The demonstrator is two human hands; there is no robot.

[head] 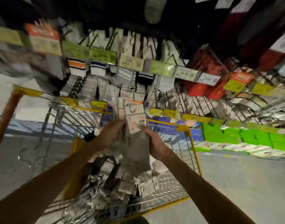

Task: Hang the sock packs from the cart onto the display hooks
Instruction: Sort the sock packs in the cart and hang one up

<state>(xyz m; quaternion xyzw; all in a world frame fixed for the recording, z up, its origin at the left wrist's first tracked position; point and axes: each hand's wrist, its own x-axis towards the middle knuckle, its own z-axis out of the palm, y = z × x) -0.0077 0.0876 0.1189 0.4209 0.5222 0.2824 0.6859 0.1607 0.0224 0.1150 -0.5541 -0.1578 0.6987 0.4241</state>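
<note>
A bunch of grey sock packs (132, 149) with white card headers is held up over the wire cart (174, 188). My left hand (108, 135) grips the bunch on its left side, and my right hand (152, 141) grips it on the right. The card tops reach toward the display hooks (109, 84), which carry hanging sock packs. More sock packs (145, 186) lie heaped in the cart's basket below my arms. The picture is motion-blurred.
Rows of hooks with price tags (99, 104) run across the display ahead. Red boxes (201, 88) hang at the upper right, green boxes (245, 136) sit on a low shelf at the right. The cart's yellow rim (185, 128) stands close to the display. Grey floor (235, 175) lies to the right.
</note>
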